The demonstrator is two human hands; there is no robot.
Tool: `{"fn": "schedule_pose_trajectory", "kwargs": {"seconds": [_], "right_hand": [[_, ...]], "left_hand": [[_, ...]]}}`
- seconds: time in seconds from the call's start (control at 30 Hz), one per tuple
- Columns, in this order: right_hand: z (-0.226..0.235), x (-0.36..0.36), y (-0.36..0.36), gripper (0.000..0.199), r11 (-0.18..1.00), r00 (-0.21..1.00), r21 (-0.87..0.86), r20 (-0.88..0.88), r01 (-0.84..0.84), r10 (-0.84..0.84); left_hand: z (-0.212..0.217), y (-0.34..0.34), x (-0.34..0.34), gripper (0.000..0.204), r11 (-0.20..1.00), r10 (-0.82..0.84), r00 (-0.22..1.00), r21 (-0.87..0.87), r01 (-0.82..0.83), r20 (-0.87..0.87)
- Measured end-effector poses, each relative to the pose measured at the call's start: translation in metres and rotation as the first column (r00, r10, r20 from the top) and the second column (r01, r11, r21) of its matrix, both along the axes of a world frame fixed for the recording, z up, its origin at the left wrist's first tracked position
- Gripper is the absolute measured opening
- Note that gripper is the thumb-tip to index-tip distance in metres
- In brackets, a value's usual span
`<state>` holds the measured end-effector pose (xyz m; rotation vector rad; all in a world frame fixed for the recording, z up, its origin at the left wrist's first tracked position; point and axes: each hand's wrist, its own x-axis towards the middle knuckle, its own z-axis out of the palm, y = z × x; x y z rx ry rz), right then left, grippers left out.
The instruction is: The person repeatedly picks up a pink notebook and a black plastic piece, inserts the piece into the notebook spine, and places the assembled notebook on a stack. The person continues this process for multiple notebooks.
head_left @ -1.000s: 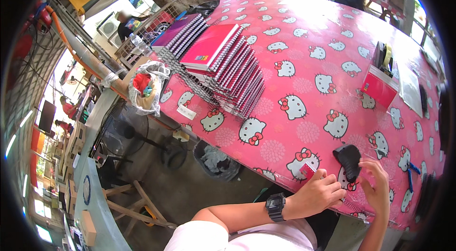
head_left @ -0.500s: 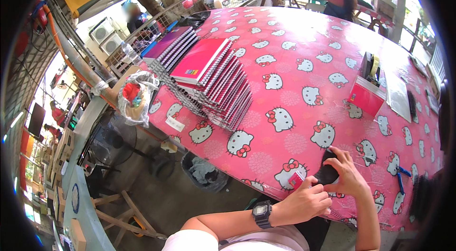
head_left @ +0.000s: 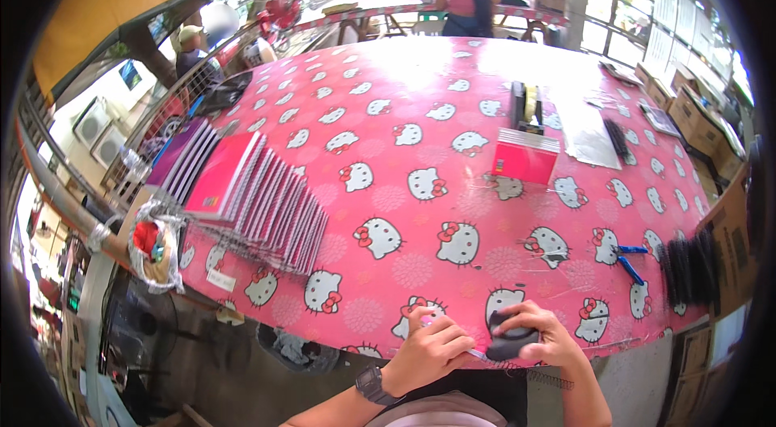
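Fingers of the right hand (head_left: 535,336) wrap a dark, rounded object (head_left: 509,345), a black coil (head_left: 554,380) trailing loose just below; the left hand (head_left: 436,348) beside it curls over a mostly hidden pink piece (head_left: 428,319), its hold unclear. Stacked red notebooks (head_left: 279,213) left of the grip look finished, while the coil seems not yet settled.

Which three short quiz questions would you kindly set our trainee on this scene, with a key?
1. Multiple choice: what does the right hand hold? A) a black object; B) a white cup; C) scissors.
2. True or false: the blue-handled tool lies on the stacked notebooks.
3. Fill the gap: the watch is on the ____ wrist.
Key: 1 A; 2 false, it lies on the pink tablecloth; 3 left.
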<state>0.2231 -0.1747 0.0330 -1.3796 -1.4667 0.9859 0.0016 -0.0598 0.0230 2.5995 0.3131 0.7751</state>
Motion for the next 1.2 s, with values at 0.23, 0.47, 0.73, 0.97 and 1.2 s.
{"fn": "schedule_pose_trajectory", "kwargs": {"seconds": [0.23,0.47,0.73,0.97,1.2], "right_hand": [[0.006,0.008,0.001,0.049,1.0,0.995,0.014,0.097,0.02,-0.021],[0.008,0.01,0.012,0.049,0.996,0.996,0.009,0.026,-0.089,0.089],[0.016,0.0,0.017,0.052,0.993,0.994,0.035,-0.022,-0.109,0.109],[0.009,0.002,0.026,0.049,0.996,0.996,-0.014,-0.025,-0.083,0.082],[-0.001,0.008,0.038,0.05,0.999,0.999,0.046,-0.029,0.018,-0.017]], "left_hand": [[0.005,0.0,0.002,0.047,0.996,0.037,0.999,-0.076,-0.039,-0.023],[0.004,0.004,0.003,0.072,0.992,0.075,0.997,-0.108,-0.071,0.03],[0.019,0.019,-0.005,0.076,0.977,0.186,0.982,-0.111,-0.182,0.033],[-0.019,0.034,-0.023,0.059,0.8,0.276,0.96,-0.564,-0.205,0.042],[-0.031,0.034,-0.016,0.03,0.572,0.328,0.936,-0.816,-0.086,0.131]]}}
